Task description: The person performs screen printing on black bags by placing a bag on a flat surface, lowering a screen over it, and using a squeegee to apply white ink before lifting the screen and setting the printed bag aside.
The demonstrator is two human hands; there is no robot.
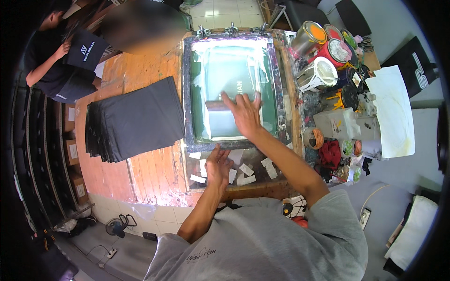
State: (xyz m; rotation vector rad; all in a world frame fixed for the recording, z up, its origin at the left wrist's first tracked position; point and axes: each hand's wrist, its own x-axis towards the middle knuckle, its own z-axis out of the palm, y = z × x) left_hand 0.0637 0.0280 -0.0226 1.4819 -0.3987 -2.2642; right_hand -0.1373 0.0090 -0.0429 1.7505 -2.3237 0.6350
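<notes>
On the wooden table a screen printing frame (188, 93) with green mesh and a paler middle lies before me. My right hand (246, 110) reaches over the mesh and grips a squeegee (218, 106), a flat bar set crosswise; its fingers hide the bar's right part. Pale lettering shows through the mesh just beyond that hand. My left hand (218, 167) is at the frame's near edge, its thumb against the rim and its fingers bent toward the underside. A fanned stack of black sheets (136, 119) lies to the left of the frame.
Metal clamps (231, 30) line the frame's far edge. Ink cans (307, 37), a white tub (318, 74) and plastic jugs (335, 122) crowd the right side. White paper pieces (246, 169) lie near my left hand. At far left, another person (56, 56) holds a black printed bag (85, 49).
</notes>
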